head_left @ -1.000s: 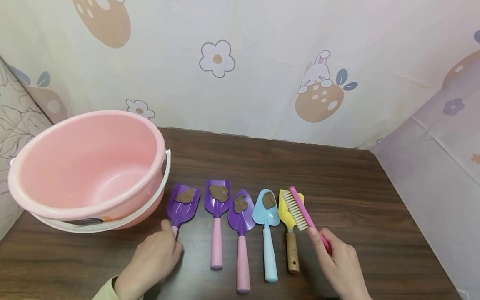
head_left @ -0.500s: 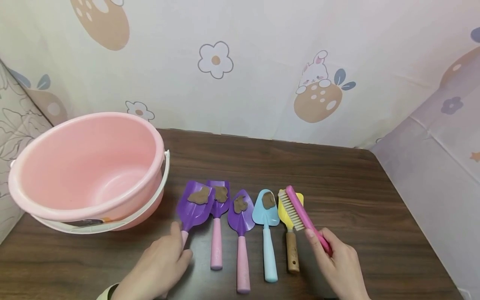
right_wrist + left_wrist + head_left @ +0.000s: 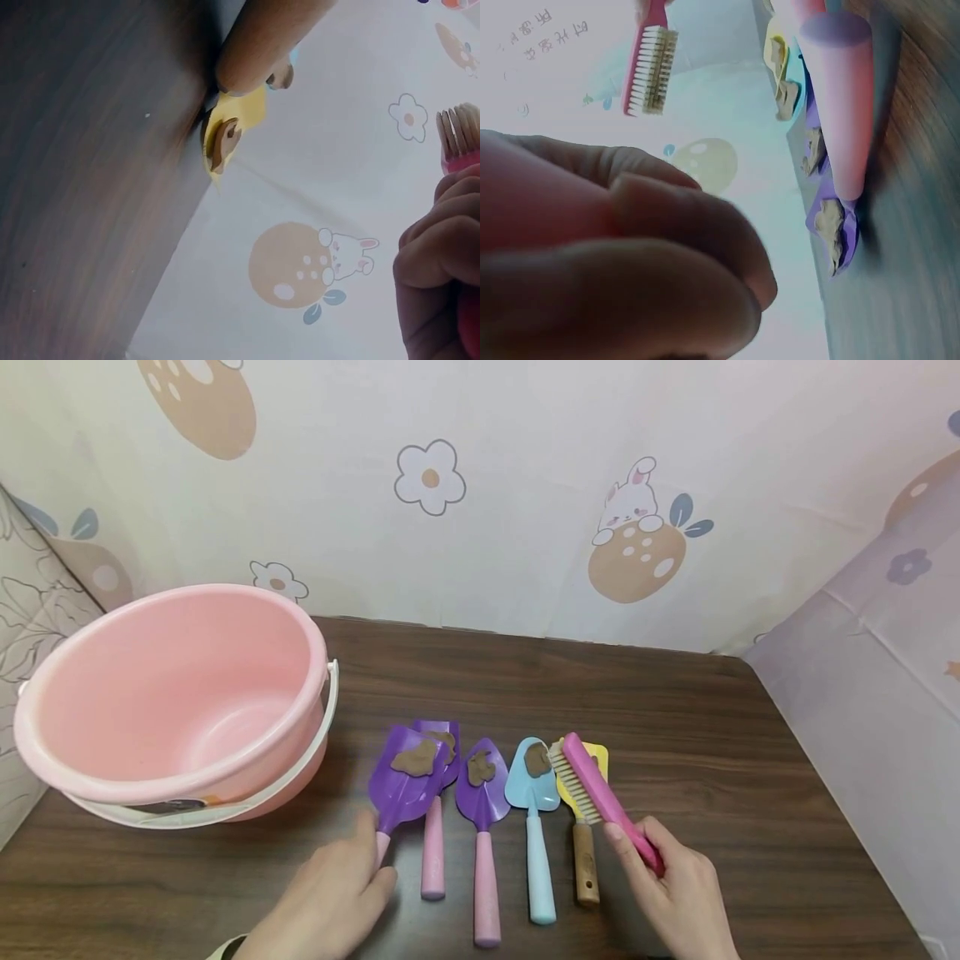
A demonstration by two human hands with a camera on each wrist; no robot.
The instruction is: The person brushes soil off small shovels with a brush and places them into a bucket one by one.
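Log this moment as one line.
left hand: grips purple shovel bearing brown lump | right hand: holds pink brush above table | other four shovels: on table, each with lump | pink bucket: on left

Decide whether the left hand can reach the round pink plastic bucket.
Probably yes: no object shows between the left hand and bucket, though that hand holds a pink-handled purple shovel.

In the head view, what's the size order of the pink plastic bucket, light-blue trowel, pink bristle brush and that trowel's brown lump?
Pink bucket
Light-blue trowel, pink brush: too alike to rank
Brown lump
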